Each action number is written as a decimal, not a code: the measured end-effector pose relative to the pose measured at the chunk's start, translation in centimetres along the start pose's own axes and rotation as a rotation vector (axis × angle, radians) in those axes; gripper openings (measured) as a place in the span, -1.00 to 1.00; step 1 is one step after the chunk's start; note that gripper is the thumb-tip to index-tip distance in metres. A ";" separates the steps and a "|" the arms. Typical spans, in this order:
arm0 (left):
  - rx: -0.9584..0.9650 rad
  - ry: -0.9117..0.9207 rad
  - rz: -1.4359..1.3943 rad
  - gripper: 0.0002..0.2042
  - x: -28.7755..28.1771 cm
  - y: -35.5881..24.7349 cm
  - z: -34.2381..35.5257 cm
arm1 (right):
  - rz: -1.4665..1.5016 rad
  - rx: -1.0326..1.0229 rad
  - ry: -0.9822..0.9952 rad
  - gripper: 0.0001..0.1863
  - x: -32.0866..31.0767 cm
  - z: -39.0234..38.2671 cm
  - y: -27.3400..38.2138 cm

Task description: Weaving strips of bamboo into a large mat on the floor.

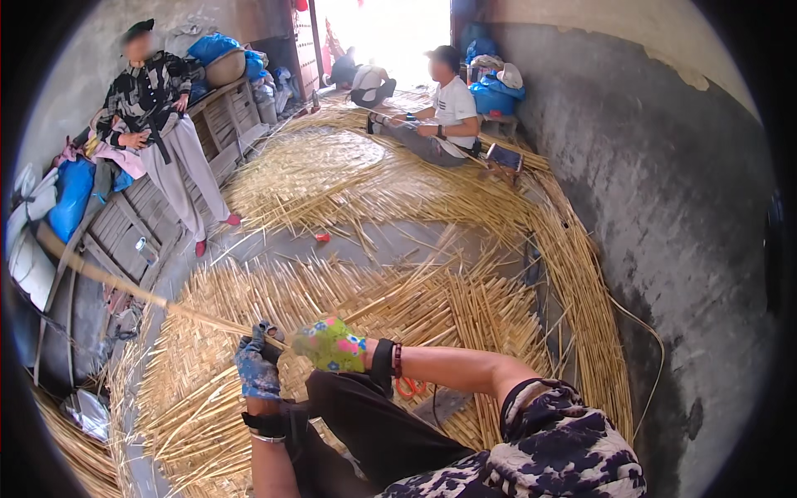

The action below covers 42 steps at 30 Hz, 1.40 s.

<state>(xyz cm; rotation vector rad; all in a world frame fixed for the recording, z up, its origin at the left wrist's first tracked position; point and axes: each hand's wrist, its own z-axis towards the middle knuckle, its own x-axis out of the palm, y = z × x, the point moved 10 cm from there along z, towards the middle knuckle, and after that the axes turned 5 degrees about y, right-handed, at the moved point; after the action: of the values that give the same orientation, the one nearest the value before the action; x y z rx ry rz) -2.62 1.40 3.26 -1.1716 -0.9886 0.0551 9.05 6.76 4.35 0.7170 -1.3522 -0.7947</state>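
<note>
My left hand (259, 365), in a blue patterned glove with dark fingers, is closed on a long, pale reed strip (191, 313) that runs up toward the upper left. My right hand (330, 342), in a green floral glove, is closed on the same strip, just right of my left hand and slightly blurred. Beneath both hands lies a woven reed mat (207, 390) with loose, unwoven ends, partly hidden by my dark-trousered knees. Orange-handled scissors (411, 388) lie on it under my right forearm.
A standing person (166, 124) is at the left by wooden boards piled with bags (70, 199). A seated person (448, 116) works on another mat (307, 166). More people (374, 87) crouch by the bright doorway. Long reed bundles (589, 324) line the right wall.
</note>
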 end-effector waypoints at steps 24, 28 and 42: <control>0.185 -0.100 0.123 -0.88 1.9 -2.3 -2.3 | -1.646 -0.459 -0.063 -0.72 3.3 -2.6 4.2; 0.194 -0.075 -0.043 -0.86 2.9 -3.0 -3.1 | -1.911 -0.676 -0.220 -0.66 3.5 -3.7 3.6; 0.191 -0.070 0.026 -0.82 2.8 -1.2 -2.7 | -1.295 -0.403 -0.335 -0.76 -0.1 -4.2 4.2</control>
<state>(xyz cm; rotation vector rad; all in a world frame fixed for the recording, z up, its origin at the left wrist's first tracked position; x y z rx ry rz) 0.33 0.28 5.81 -1.0131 -1.0071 0.2084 13.54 9.18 7.34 1.1447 -0.8224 -2.2114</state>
